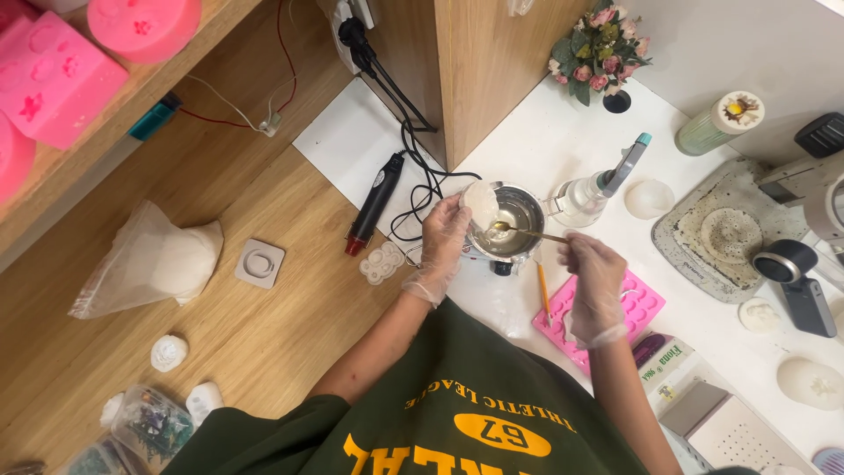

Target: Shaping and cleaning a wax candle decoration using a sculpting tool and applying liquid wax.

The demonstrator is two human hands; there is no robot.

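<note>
Head view: nearest, the gloved right hand (596, 283) grips a spoon (527, 231) dipping into the metal pot (514, 220) on the white counter (563, 149). The gloved left hand (442, 249) pinches a pale wax disc (481, 202) at the pot's rim. Beyond stands a flower bouquet (600, 48).

left hand (442, 239) in clear glove grips pale wax piece (481, 201) over rim of small metal pot (512, 219). right hand (594, 280), gloved, holds spoon (527, 231), bowl end inside pot. pink mould (637, 310) just beside right hand. black heat tool (374, 202) lies left of pot.
</note>
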